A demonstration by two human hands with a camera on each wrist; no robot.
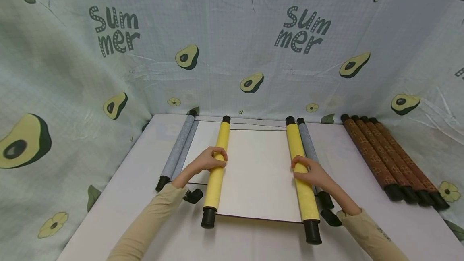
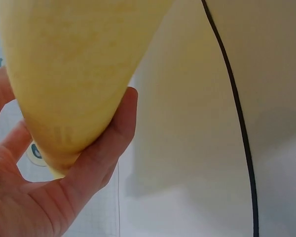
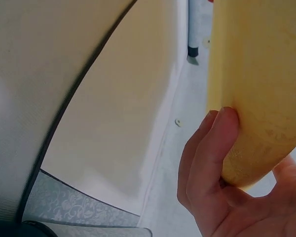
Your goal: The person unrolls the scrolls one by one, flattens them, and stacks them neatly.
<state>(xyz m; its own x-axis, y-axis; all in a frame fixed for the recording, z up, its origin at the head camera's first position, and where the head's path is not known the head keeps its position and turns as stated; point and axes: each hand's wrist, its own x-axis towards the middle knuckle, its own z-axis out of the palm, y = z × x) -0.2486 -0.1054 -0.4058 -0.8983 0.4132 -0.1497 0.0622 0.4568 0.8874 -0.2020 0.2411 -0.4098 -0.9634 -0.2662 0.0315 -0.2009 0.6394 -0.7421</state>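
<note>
A yellow scroll (image 1: 216, 184) with black end knobs is partly unrolled, its white sheet (image 1: 259, 172) spread between two rolls. My left hand (image 1: 208, 159) grips the left roll near its middle. Around the right roll (image 1: 302, 196) curl the fingers and thumb of my right hand (image 1: 311, 171). In the left wrist view, fingers (image 2: 121, 118) wrap the yellow backing from below; the right wrist view shows fingers (image 3: 207, 153) likewise on the other roll. Behind and partly hidden by it, a grey-blue scroll (image 1: 178, 148) lies unrolled on the table.
Several brown patterned scrolls (image 1: 366, 154), rolled up with black ends, lie side by side at the table's right. A cloth (image 1: 217, 83) printed with avocados hangs behind the white table (image 1: 134, 196) and along its sides.
</note>
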